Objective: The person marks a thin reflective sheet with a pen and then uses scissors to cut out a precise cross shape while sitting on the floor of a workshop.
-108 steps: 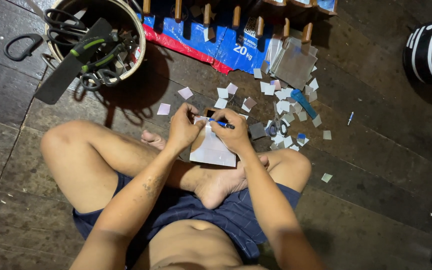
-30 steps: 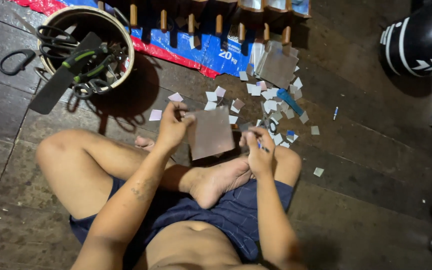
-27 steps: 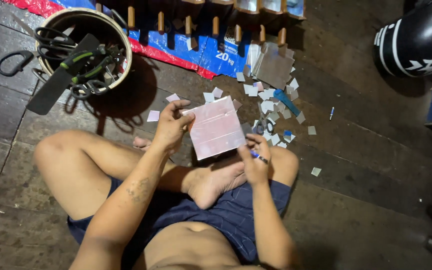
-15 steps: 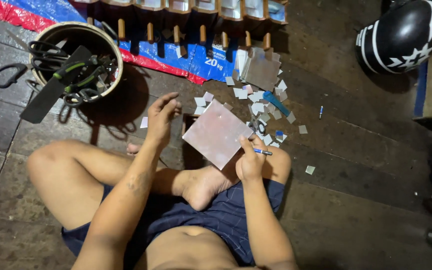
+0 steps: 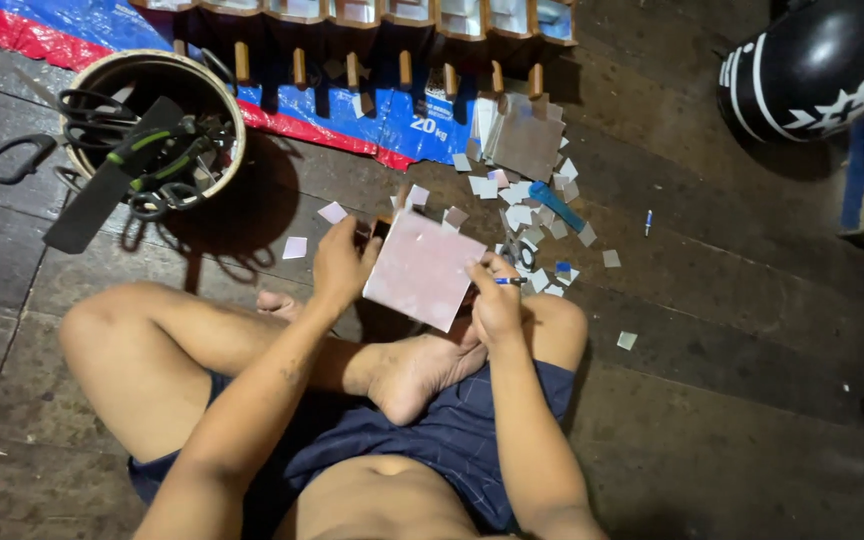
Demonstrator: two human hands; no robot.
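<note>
Gripping square sheet (image 5: 422, 268) edge, left hand (image 5: 340, 264); right hand (image 5: 497, 300) pinching blue pen (image 5: 510, 281) at sheet's other edge.

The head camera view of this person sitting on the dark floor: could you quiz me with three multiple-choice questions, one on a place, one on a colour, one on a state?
1. Where is the round bucket of tools?
A. by the right hand
B. upper left, beyond the left knee
C. on the lap

2. What colour is the square sheet between the hands?
A. pale pinkish-grey
B. green
C. black

3. What is the left hand doing?
A. resting on the knee
B. gripping the sheet's edge
C. reaching into the bucket

Answers:
1 B, round bucket of tools sits upper left.
2 A, square sheet looks pale pink.
3 B, left hand grips the sheet; right hand holds a small blue-tipped tool.
</note>
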